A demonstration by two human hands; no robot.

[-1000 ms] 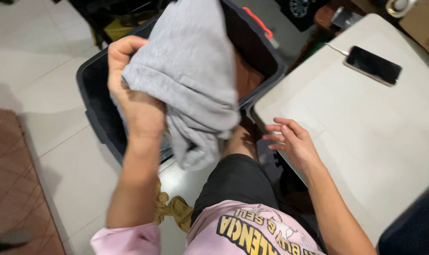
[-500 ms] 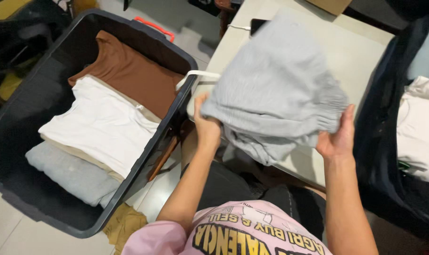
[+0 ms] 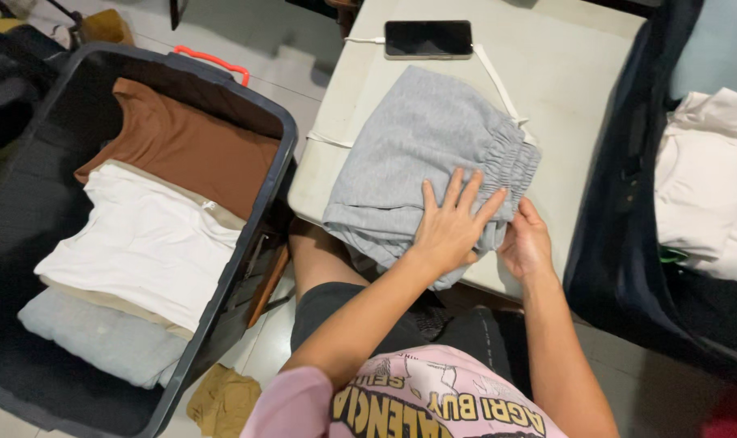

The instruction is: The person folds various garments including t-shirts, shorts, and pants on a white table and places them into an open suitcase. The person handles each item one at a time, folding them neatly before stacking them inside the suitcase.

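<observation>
A grey garment with an elastic waistband [image 3: 421,150] lies folded on a pale table [image 3: 571,89]. My left hand [image 3: 448,223] rests flat on its near edge with fingers spread. My right hand [image 3: 527,243] pinches the garment's near right corner by the waistband. A white drawstring trails from the garment toward the back of the table.
A black bin [image 3: 279,154] at my left holds folded brown, white and grey clothes. A dark phone [image 3: 428,38] lies at the table's far edge. A dark container [image 3: 620,203] at my right holds white cloth [image 3: 705,186]. A tan rag [image 3: 222,401] lies on the floor.
The grey garment went from being held up in the air over the bin to lying flat on the table. My left hand now presses on it.
</observation>
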